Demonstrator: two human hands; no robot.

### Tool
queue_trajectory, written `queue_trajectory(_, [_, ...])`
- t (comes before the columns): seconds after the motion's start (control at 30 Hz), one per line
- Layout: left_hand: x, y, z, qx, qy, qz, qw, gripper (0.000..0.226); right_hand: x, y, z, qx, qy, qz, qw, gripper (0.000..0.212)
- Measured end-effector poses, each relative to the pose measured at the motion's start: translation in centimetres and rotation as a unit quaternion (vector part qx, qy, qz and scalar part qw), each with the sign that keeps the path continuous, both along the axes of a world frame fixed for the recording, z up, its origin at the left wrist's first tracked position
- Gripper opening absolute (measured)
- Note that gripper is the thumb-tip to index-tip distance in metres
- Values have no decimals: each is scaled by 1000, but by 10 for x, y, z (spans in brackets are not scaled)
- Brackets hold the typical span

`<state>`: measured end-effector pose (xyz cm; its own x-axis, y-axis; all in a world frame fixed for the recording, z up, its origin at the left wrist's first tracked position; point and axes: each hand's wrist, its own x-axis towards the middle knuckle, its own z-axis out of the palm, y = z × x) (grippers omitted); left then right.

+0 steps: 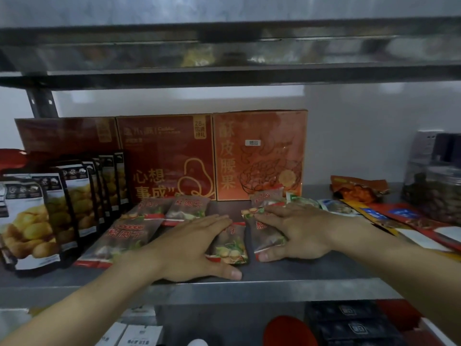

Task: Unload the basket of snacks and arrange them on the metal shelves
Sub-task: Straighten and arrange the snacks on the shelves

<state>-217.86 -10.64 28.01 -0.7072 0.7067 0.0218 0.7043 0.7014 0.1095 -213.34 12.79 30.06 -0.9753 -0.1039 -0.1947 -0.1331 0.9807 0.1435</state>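
Several small brown snack packets with red lettering lie flat on the metal shelf. My left hand rests flat with straight fingers, covering the upper part of one packet. My right hand lies flat on the neighbouring packet, fingers straight and pointing left, thumb at the packet's near edge. Other packets lie to the left and behind. The basket is not in view.
Two red gift boxes and an orange box stand at the back. A row of upright black-and-white pouches fills the left. Flat packets and a clear jar sit at the right. A shelf hangs overhead; dark boxes lie below.
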Motion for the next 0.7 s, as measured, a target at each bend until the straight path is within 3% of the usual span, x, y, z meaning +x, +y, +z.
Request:
queue_trajectory(0.1, [2, -2, -1, 81, -45, 8, 996, 103, 2, -13, 8, -13, 97, 30, 995, 68])
queue_trajectory(0.2, [-4, -4, -1, 185, -4, 71, 980, 75, -6, -30, 11, -104, 205, 32, 973, 55])
queue_trajectory(0.3, [-9, -1, 1, 179, 8, 127, 976, 32, -15, -42, 9, -191, 153, 6, 970, 58])
queue_trajectory(0.4, [-12, 3, -4, 191, -90, 141, 967, 47, -20, -50, 2, -230, 88, -9, 969, 49])
queue_trajectory(0.47, [-8, 7, -6, 271, -156, 152, 938, 54, -21, -54, -3, -275, 67, -11, 959, 34])
queue_trajectory(0.53, [-7, 11, -8, 398, -221, 138, 879, 47, -20, -55, -6, -367, 92, -20, 925, 22])
queue_trajectory(0.57, [-7, 12, -10, 458, -231, 126, 849, 46, -18, -56, -5, -431, 112, -29, 895, 28])
queue_trajectory(0.7, [-10, 15, -4, 610, -193, 114, 760, 68, -21, -56, 0, -635, 169, -84, 749, 86])
